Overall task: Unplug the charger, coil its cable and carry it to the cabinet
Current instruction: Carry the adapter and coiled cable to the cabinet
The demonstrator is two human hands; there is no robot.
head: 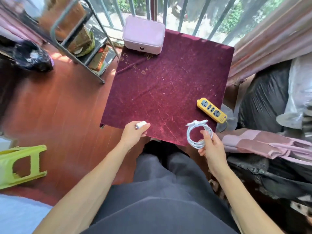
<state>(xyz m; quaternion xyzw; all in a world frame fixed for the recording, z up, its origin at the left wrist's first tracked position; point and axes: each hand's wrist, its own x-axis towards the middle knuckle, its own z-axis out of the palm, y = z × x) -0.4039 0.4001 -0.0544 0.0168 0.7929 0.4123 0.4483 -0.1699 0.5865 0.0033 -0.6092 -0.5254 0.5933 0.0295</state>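
Note:
My left hand (133,133) grips the small white charger plug (141,124) just over the near left edge of the table. In my right hand (211,146) is the white cable (194,132), wound into a round coil and bound by a strap at its top, held above the table's near right corner. The plug and the cable are apart. A yellow power strip (211,109) lies on the table near its right edge, with nothing plugged into it.
The table (165,85) wears a dark red velvet cloth; a pale pink case (143,35) sits at its far left corner. A metal rack (79,39) stands to the left, a green plastic stool (22,164) lies on the wooden floor, and bags and fabric crowd the right.

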